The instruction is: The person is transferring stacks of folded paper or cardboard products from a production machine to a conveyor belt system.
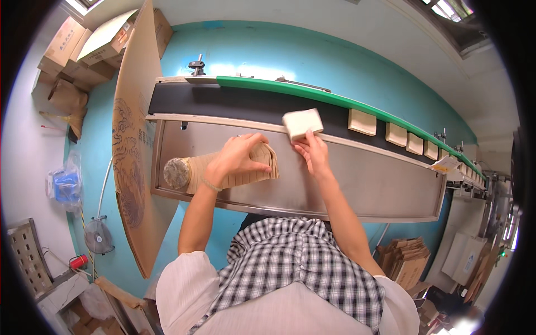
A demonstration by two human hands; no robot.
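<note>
My right hand (314,152) pinches a small cream-coloured box-shaped pack (303,123), holding it tilted over the near rail of a black conveyor belt (223,106). On the steel tray in front of the belt, a long row of folded brown paper pieces (237,177) stands packed side by side. My left hand (240,159) is closed round the right end of that row, fingers on the far side and thumb on the near side. Against the row's left end rests a round, mottled grey-brown object (177,172); its kind is unclear.
Several similar cream packs (362,121) sit along the belt by the green guide rail (290,88), trailing off to the right. The steel tray (357,178) lies between me and the belt. A tall cardboard sheet (134,145) stands at the left. Flattened cartons (405,259) are low at the right.
</note>
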